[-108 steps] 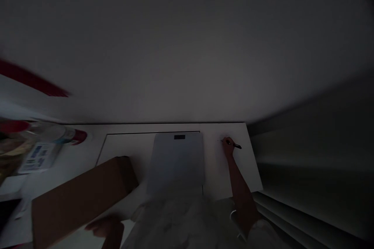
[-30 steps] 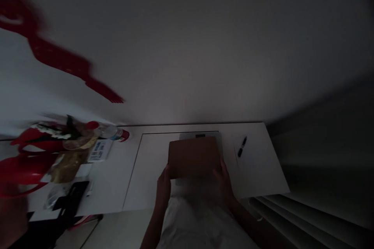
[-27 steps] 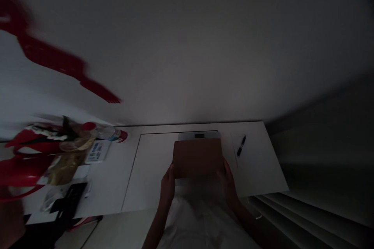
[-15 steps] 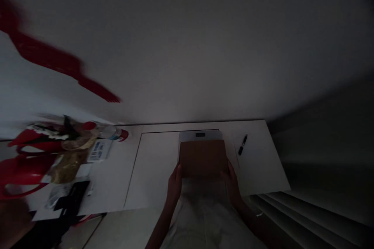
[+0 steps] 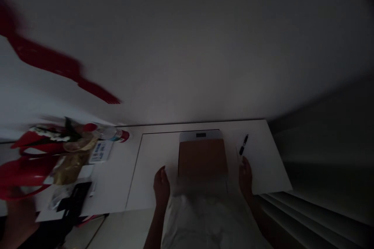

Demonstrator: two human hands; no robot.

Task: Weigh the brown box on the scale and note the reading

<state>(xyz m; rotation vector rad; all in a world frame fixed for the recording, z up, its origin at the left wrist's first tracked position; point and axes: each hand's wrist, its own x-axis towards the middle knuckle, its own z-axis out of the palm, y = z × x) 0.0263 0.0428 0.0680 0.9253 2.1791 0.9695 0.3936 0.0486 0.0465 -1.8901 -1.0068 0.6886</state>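
Observation:
A brown cardboard box (image 5: 202, 157) lies on a flat silver scale (image 5: 188, 136), whose small dark display shows past the box's far edge. To the left of the box, my left hand (image 5: 161, 184) is open and holds nothing, its fingers loosely bent. My right hand (image 5: 246, 175) is off the box on the other side, also open and holding nothing that I can see. Just beyond its fingertips, a black pen (image 5: 243, 144) lies on what looks like a white sheet of paper (image 5: 237, 140). Dim light hides the finer finger detail.
The white table (image 5: 157, 151) runs along a grey wall. At the left stand red watering cans (image 5: 32, 169), a plastic bottle (image 5: 112, 133), a white printed box (image 5: 101, 151) and a bag of brownish stuff (image 5: 68, 167). A co-worker's hand (image 5: 20, 214) is beside them, near a black object (image 5: 77, 198).
Both my hands have let go of the cardboard box and moved apart, left hand leftward, right hand rightward toward the pen. The box now rests slightly lower on the scale. The co-worker's hand has shifted.

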